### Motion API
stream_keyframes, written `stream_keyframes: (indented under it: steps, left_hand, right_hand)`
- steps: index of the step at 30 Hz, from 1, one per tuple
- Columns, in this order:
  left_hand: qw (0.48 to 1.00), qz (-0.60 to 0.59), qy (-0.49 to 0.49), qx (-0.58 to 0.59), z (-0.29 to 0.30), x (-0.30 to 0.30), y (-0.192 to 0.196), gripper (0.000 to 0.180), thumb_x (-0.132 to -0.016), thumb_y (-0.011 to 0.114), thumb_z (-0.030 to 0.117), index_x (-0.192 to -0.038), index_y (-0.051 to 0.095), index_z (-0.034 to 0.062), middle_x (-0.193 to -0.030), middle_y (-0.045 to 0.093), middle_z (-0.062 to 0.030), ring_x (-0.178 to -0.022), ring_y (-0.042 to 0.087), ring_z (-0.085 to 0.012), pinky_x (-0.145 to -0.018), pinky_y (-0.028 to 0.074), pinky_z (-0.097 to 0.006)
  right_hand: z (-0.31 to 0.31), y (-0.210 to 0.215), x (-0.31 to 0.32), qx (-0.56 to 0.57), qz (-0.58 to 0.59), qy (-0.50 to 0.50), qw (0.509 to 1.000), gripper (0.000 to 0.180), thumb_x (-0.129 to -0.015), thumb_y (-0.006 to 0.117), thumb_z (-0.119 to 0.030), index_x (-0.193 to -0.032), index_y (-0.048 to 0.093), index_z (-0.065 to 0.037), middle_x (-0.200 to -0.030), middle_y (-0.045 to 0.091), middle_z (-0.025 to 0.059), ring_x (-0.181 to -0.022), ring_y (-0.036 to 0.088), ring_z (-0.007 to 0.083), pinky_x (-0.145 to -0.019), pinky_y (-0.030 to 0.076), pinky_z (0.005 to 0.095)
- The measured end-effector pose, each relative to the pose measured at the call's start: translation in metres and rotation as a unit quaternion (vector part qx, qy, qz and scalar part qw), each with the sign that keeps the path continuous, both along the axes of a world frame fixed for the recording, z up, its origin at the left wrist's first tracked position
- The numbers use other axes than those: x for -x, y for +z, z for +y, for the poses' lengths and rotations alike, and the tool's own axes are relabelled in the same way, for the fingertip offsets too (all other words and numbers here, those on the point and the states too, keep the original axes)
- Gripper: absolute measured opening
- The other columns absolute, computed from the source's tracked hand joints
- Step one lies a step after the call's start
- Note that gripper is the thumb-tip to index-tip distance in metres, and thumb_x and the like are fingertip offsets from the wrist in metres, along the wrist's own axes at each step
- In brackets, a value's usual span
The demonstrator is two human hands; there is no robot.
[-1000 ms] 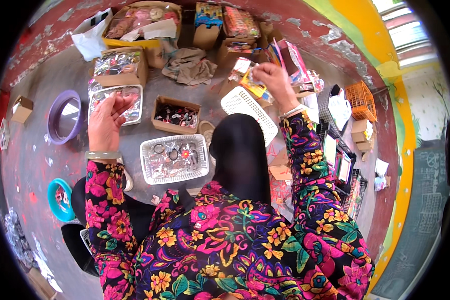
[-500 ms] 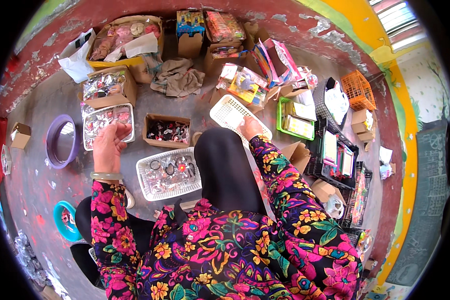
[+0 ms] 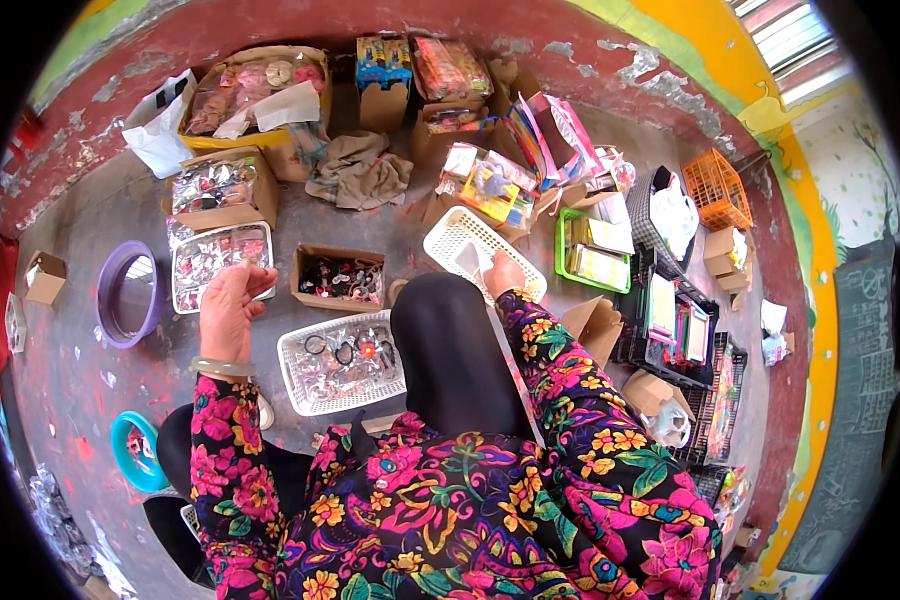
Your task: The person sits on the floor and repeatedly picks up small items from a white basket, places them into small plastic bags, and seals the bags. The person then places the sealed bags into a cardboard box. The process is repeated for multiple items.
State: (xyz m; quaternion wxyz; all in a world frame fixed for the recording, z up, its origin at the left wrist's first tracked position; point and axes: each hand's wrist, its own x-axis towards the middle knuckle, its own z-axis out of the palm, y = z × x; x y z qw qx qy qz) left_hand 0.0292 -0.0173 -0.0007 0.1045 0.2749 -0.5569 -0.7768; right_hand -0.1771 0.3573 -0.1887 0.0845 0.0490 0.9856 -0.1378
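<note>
My left hand (image 3: 232,312) is raised beside a white basket (image 3: 177,291) of small packaged trinkets. Its fingers are loosely bent, with a gap to the thumb, and I see nothing between them. Over a second white basket (image 3: 449,224), my right hand (image 3: 506,273) has its fingers closed on a thin whitish piece of plastic (image 3: 477,268), perhaps a bag. Between my hands stands a small cardboard box (image 3: 327,300) of dark and red hair ties. Nearer me, a third white basket (image 3: 334,410) holds bagged accessories, with several dark rings and a red flower on top.
On the left floor stand a purple basin (image 3: 105,310) and a turquoise basin (image 3: 119,441). Filled cardboard boxes (image 3: 267,192) and a crumpled cloth (image 3: 362,170) line the back. To the right are a green basket (image 3: 562,243), black crates (image 3: 627,345) and an orange crate (image 3: 718,190).
My left hand has shifted slightly right and down, and its fingers have drawn closer together. My right hand has moved a little down, and the whitish plastic now hangs at a slant. The view has tilted slightly.
</note>
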Motion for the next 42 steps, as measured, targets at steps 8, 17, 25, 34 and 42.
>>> stream_keyframes:
  steps: [8, 17, 25, 34, 42]
  left_hand:
    - [1.000, 0.006, -0.026, 0.004, 0.004, 0.005, -0.003, 0.020, -0.090, 0.050, 0.024, -0.083, 0.059, 0.0073, -0.084, 0.065, -0.0054, -0.080, 0.062, -0.0123, -0.056, 0.041, -0.019]
    - [0.958, 0.184, -0.078, -0.204, 0.004, 0.002, -0.001, 0.049, -0.089, 0.052, 0.032, -0.125, 0.040, 0.0016, -0.119, 0.052, -0.0126, -0.108, 0.052, -0.0207, -0.088, 0.044, -0.033]
    - [0.919, 0.229, 0.069, -0.313, 0.000, 0.001, 0.002, 0.035, -0.092, 0.044, 0.024, -0.119, 0.043, 0.0005, -0.115, 0.053, -0.0156, -0.111, 0.049, -0.0265, -0.091, 0.043, -0.039]
    - [0.909, 0.282, 0.121, -0.283, -0.002, -0.001, 0.008, 0.034, -0.093, 0.042, 0.022, -0.119, 0.042, 0.0008, -0.110, 0.055, -0.0159, -0.109, 0.050, -0.0270, -0.089, 0.044, -0.040]
    - [0.943, 0.288, 0.091, -0.143, 0.005, 0.000, 0.015, 0.036, -0.091, 0.048, 0.024, -0.117, 0.044, 0.0001, -0.103, 0.057, -0.0135, -0.095, 0.056, -0.0214, -0.079, 0.047, -0.033]
  right_hand:
    - [-0.013, 0.075, 0.034, 0.281, 0.077, 0.033, 0.956, 0.025, -0.065, 0.068, -0.015, -0.084, 0.061, 0.000, -0.078, 0.063, 0.0139, -0.068, 0.061, 0.0212, -0.065, 0.047, 0.0310]
    - [-0.221, 0.223, -0.067, 0.682, -0.240, 0.217, 0.656, 0.017, -0.079, 0.063, -0.002, -0.094, 0.055, -0.001, -0.085, 0.062, 0.0047, -0.074, 0.060, 0.0102, -0.068, 0.050, 0.0211]
    - [-0.262, 0.198, -0.117, 0.612, -0.351, 0.220, 0.674, 0.020, -0.083, 0.062, -0.018, -0.092, 0.054, -0.002, -0.078, 0.059, 0.0016, -0.062, 0.055, 0.0068, -0.057, 0.045, 0.0201]
    - [-0.262, 0.200, -0.119, 0.567, -0.353, 0.206, 0.716, 0.031, -0.083, 0.063, -0.034, -0.076, 0.056, -0.004, -0.061, 0.057, 0.0032, -0.051, 0.053, 0.0085, -0.046, 0.042, 0.0201]
    - [-0.262, 0.192, -0.120, 0.569, -0.418, 0.196, 0.681, 0.033, -0.083, 0.061, -0.036, -0.079, 0.056, -0.004, -0.064, 0.058, 0.0032, -0.051, 0.054, 0.0086, -0.048, 0.041, 0.0188]
